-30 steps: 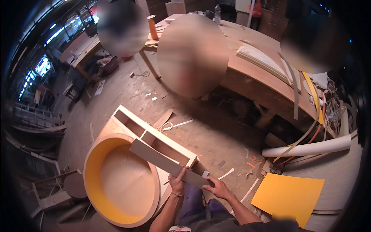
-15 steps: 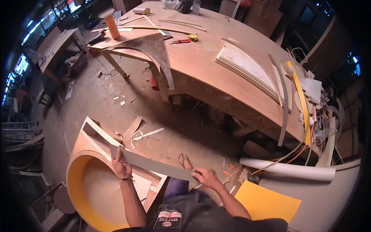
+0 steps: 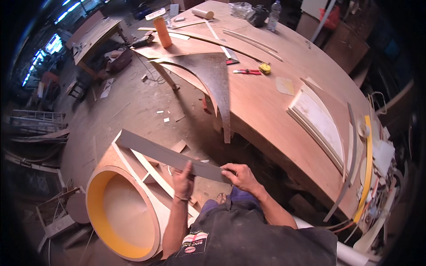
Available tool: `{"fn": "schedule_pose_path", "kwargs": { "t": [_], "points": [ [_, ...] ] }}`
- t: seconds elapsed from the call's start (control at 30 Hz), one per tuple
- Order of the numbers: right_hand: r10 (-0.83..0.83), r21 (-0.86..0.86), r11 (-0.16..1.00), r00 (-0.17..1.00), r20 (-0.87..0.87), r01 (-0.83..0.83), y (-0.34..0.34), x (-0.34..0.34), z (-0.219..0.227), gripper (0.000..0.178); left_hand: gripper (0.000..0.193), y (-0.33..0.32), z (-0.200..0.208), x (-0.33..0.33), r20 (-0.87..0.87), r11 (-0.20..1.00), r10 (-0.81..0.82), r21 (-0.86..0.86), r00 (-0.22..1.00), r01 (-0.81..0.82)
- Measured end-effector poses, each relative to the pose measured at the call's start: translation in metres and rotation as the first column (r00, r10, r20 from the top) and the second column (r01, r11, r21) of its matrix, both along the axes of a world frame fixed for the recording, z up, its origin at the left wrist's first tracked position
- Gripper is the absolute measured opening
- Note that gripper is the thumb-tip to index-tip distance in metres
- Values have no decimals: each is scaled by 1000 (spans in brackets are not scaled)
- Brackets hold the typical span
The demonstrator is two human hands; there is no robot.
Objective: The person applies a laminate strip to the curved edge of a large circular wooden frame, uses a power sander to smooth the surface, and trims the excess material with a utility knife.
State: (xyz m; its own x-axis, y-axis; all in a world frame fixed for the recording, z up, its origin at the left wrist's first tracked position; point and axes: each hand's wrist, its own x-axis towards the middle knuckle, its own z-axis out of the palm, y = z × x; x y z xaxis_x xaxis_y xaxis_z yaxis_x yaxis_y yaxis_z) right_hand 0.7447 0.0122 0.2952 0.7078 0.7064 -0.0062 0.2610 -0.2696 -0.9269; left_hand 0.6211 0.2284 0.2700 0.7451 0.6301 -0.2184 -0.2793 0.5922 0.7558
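A long, flat grey strip point(image 3: 151, 148) slants across in front of my body. My right hand point(image 3: 243, 178) pinches its right end between thumb and fingers. Closer to the middle, my left hand point(image 3: 183, 181) grips the lower edge, thumb up on the grey face. The strip's far left end reaches over the top corner of a pale wooden frame point(image 3: 146, 177); whether it touches the frame I cannot tell. Joined to that frame at lower left is a round wooden ring point(image 3: 155, 221) with a yellow inner wall point(image 3: 98, 204).
A large wooden table point(image 3: 266, 104) carries a dark curved panel point(image 3: 215, 75) overhanging its edge, a yellow tape measure point(image 3: 265, 68), an orange cylinder point(image 3: 163, 33) and a white curved panel point(image 3: 317, 119). Offcuts and a yellow strip point(image 3: 367, 164) crowd the right end. Scraps lie on the floor.
My left hand is nearer my right hand, and far more of the grey strip extends past it to the left, over the frame. The view has turned, shifting the table rightward.
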Motion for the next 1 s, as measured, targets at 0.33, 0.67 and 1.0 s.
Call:
{"fn": "schedule_pose_path", "kwargs": {
  "t": [0.33, 0.67, 1.0],
  "points": [
    [-388, -148, 911, 922, 5, 385, 105, 274, -75, 51, 13, 87, 41, 14, -124, 810, 549, 323, 827, -489],
    [-467, -146, 884, 849, -247, 444, 191, 327, -131, 40, 16, 183, 34, 11, -208, 716, 697, 249, 686, -652],
    [-262, 412, 758, 815, -517, 505, 188, 315, -17, 26, 27, 376, -43, 94, -211, 927, 345, 233, 915, -295]
  ]
}}
